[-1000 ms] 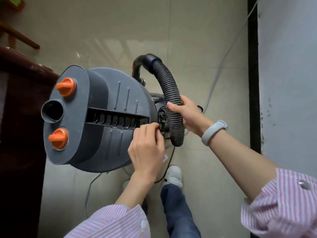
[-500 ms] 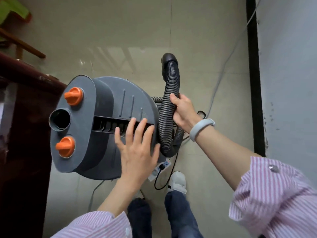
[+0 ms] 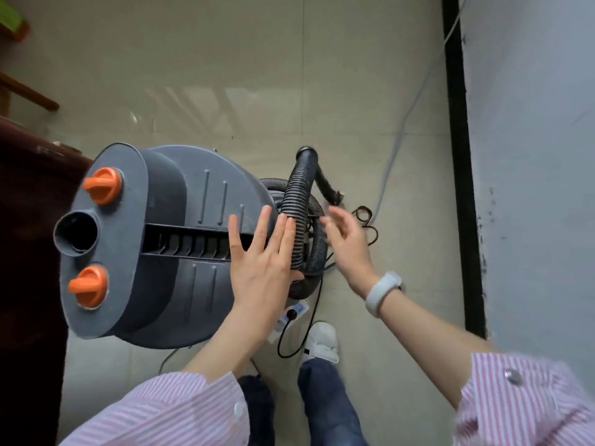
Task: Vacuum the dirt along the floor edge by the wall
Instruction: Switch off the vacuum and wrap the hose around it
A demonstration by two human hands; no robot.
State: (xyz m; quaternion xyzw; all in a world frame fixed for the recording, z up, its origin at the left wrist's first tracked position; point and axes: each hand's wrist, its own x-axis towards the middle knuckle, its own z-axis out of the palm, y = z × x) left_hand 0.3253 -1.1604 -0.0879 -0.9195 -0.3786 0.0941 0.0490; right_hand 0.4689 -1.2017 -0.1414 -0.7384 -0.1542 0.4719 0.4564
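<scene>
Tiled floor meets the wall at right; vacuum stands left, left hand flat against it, right hand spread, empty beside the hose: preparation stage, next regrip hose.

Large pale beige floor tiles fill most of the frame, glossy enough to carry a soft streaked reflection of light near the upper centre, with thin grout lines crossing them. Down the right side runs a grey-white wall, scuffed with dark marks low down, and a black skirting strip edges it where it meets the floor. At the left edge stands dark reddish-brown wooden furniture, with a brown wooden rail and a bit of green in the upper left corner.
</scene>
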